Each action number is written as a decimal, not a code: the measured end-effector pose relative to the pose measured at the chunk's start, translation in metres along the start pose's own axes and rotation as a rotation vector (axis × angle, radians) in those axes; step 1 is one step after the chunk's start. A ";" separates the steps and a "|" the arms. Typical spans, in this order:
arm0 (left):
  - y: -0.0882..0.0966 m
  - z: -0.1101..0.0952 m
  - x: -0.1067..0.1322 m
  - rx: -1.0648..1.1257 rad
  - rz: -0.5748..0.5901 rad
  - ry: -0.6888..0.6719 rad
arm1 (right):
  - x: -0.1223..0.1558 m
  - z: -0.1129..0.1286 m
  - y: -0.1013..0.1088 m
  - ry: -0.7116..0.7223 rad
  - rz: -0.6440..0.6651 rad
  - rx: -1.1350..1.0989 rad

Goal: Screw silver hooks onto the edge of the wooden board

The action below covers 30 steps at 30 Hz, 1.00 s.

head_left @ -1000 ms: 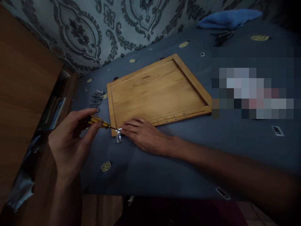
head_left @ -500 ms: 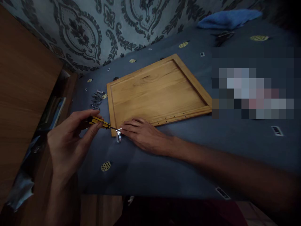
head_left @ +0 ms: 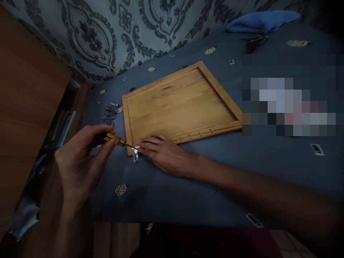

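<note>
Between the thumb and fingers of my left hand (head_left: 80, 161) is a screwdriver (head_left: 116, 139) with a yellow and black handle. Its thin shaft points right and down to a small shiny metal hook (head_left: 135, 152) at the near left corner of a framed wooden panel (head_left: 172, 104). My right hand (head_left: 163, 154) lies across the panel's near edge, its index fingertip against the hook, holding it there. The thumb of that hand is hidden. A row of small dark holes runs along the panel's near edge, to the right of my fingers.
More metal hooks (head_left: 110, 113) lie in a pile left of the panel. At the back right are a blue cloth (head_left: 263, 21) and a dark tool (head_left: 255, 41) I cannot make out. A wooden cabinet (head_left: 29, 89) stands on the left. Part of the right side is pixelated.
The screwdriver handle has turned slightly in my left fingers. My right hand, the hook and the panel stay where they were.
</note>
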State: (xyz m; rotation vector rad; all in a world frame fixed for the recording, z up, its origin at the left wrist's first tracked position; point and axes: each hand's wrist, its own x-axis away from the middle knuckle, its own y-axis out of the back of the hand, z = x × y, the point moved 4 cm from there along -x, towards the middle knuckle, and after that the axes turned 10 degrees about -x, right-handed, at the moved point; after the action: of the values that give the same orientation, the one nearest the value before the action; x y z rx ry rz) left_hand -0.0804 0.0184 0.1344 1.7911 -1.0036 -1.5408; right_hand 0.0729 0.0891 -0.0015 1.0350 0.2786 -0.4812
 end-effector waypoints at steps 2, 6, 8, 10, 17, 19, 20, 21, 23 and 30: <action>0.000 0.000 -0.001 0.005 0.020 -0.002 | 0.000 0.000 -0.001 -0.009 0.004 0.006; 0.000 0.002 -0.003 0.043 0.055 -0.024 | 0.001 0.000 -0.001 -0.003 -0.003 0.005; 0.000 0.003 -0.004 0.054 0.077 -0.040 | 0.000 -0.001 -0.002 0.008 -0.015 0.006; 0.000 0.005 -0.006 0.054 0.098 -0.046 | 0.000 -0.001 -0.002 0.016 -0.019 0.007; 0.001 0.001 -0.005 0.082 0.072 -0.023 | 0.001 -0.001 -0.001 0.016 -0.029 0.009; 0.001 -0.001 -0.004 0.055 0.054 -0.011 | 0.001 0.000 -0.001 0.018 -0.029 0.017; 0.001 -0.001 -0.003 0.036 0.045 -0.005 | 0.001 0.000 -0.001 0.017 -0.028 0.022; 0.001 -0.002 -0.003 0.018 0.036 -0.001 | 0.001 -0.001 -0.001 0.018 -0.027 0.025; 0.001 -0.003 -0.002 -0.009 0.022 0.001 | 0.001 -0.001 -0.002 0.019 -0.024 0.030; 0.000 -0.006 -0.004 -0.048 0.007 -0.008 | 0.000 -0.001 -0.002 0.031 -0.038 0.031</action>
State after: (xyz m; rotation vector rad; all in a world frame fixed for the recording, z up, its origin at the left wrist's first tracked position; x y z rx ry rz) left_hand -0.0751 0.0219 0.1375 1.7482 -0.9673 -1.5557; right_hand 0.0723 0.0888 -0.0036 1.0694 0.3198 -0.5051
